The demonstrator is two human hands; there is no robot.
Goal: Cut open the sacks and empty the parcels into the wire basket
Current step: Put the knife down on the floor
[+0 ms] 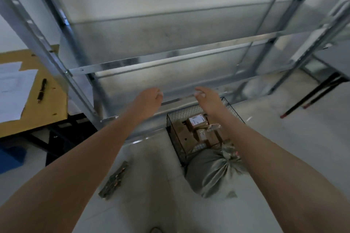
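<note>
Left hand, right hand empty (sack tied).

A pale floor is seen, on which a black wire basket and a tied grey-green sack are set, touching each other. A flattened woven piece is laid to their left. Behind, a metal rack is stood. At the left, papers and a pen are laid on a wooden table.

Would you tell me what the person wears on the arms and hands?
Nothing shows: the left hand and right hand are ungloved, both forearms bare with no sleeves, watch or bands in view. Fingers too blurred to judge rings.
</note>
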